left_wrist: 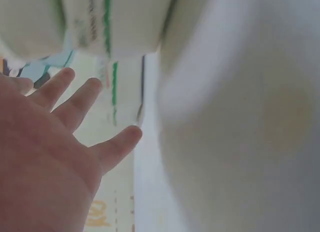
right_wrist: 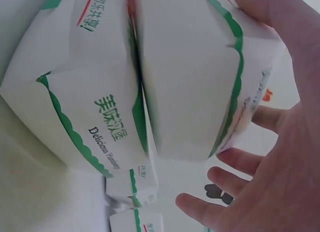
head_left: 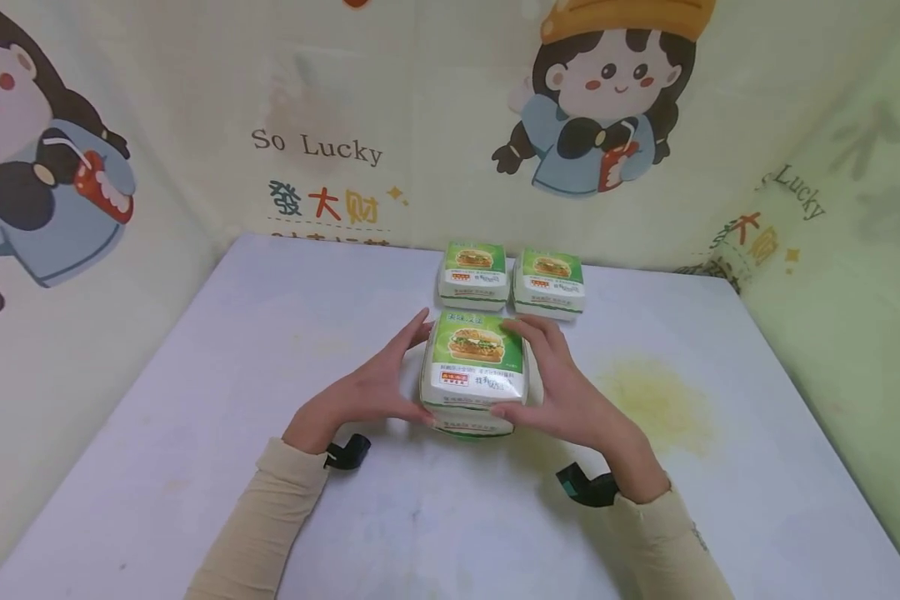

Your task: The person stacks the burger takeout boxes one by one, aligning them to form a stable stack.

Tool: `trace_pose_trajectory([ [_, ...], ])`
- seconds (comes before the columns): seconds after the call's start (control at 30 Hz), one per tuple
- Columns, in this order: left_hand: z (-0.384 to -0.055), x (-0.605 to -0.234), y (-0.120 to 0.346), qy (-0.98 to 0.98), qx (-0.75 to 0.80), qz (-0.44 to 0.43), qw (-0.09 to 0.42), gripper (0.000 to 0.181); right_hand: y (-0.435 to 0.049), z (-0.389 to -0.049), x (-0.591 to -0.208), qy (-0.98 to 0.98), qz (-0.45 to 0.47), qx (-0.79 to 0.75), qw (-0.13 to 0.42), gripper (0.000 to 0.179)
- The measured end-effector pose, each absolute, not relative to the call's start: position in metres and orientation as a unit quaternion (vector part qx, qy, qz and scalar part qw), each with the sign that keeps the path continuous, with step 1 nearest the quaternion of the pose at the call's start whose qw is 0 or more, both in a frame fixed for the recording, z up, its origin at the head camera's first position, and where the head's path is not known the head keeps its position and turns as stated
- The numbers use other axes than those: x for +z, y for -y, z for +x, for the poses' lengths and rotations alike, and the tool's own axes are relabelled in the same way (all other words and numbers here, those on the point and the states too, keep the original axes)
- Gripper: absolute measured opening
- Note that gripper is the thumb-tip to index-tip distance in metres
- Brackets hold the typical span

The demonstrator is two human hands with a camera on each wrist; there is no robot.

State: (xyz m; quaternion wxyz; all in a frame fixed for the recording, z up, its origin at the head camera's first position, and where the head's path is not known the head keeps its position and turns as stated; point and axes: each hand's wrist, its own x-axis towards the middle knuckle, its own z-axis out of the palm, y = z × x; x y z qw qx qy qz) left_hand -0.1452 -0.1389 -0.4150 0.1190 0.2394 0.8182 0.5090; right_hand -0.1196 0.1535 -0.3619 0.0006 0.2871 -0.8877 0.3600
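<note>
Near the table's middle, a burger box [head_left: 476, 379] with a green lid and burger picture sits on a second burger box [head_left: 468, 427]. My left hand [head_left: 363, 387] holds the upper box at its left side, thumb in front and fingers towards the back. From the other side my right hand [head_left: 570, 396] grips it, thumb on the front and index finger over the lid's right edge. In the right wrist view a thin gap parts the upper box [right_wrist: 190, 81] from the lower box [right_wrist: 95, 127]. The left wrist view shows the other left fingers [left_wrist: 77, 106] spread beside the boxes.
Two more burger boxes, one left [head_left: 474, 279] and one right [head_left: 549, 283], stand side by side just behind the stack. A printed cloth [head_left: 435, 108] rises behind the white table [head_left: 330, 308]. There is a yellowish stain [head_left: 660, 404] to the right.
</note>
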Motion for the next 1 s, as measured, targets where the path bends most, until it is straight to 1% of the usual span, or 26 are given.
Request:
trace_pose_trajectory([
  [0.17,-0.142,-0.409,0.151,-0.796,0.542,0.247,0.108,0.137,-0.155,-0.123,-0.36,0.886,0.299,0.355,-0.016,0.098],
  [0.37,-0.142,-0.405,0.149,-0.779,0.553,0.278,0.099,0.13,-0.157,-0.126,-0.359,0.879,0.307,0.363,-0.028,0.1],
  [0.57,-0.142,-0.405,0.145,-0.779,0.551,0.284,0.093,0.128,-0.162,-0.128,-0.362,0.869,0.314,0.381,-0.044,0.099],
  [0.7,-0.143,-0.402,0.143,-0.785,0.544,0.283,0.088,0.129,-0.171,-0.134,-0.36,0.854,0.323,0.407,-0.037,0.097],
  [0.8,-0.145,-0.399,0.142,-0.789,0.539,0.283,0.084,0.128,-0.18,-0.144,-0.358,0.841,0.329,0.428,-0.03,0.092],
  [1.0,-0.147,-0.397,0.141,-0.79,0.533,0.29,0.09,0.125,-0.2,-0.17,-0.358,0.828,0.29,0.48,-0.016,0.068],
])
